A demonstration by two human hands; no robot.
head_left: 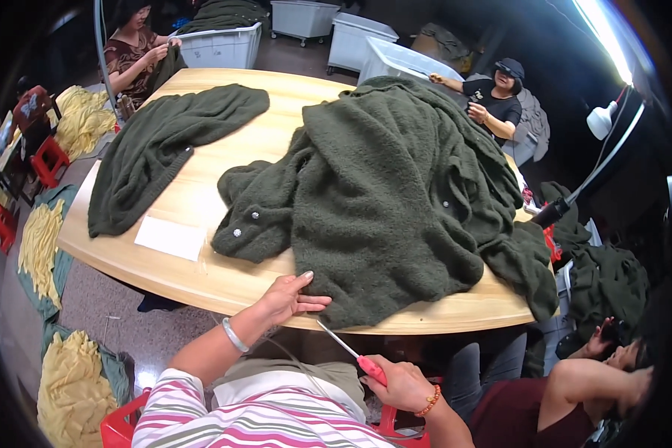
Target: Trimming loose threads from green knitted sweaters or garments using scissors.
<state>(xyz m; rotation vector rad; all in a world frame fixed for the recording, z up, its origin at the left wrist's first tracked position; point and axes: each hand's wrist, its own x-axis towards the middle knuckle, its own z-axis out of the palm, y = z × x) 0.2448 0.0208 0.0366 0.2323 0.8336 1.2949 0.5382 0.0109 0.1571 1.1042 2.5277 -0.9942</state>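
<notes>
The right hand [402, 382] is clasping a red-handled tool [349, 352], its tip hidden beneath the green knit garment [384, 194]; the left hand [287, 297], fingers spread flat, is pressing its hem at the tabletop [224, 280] edge.

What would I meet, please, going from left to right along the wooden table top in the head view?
Single dark green garment → white paper slip → left hand at the near edge → big heap of dark green knitwear. The right hand holds a red-handled tool below the table edge.
</notes>
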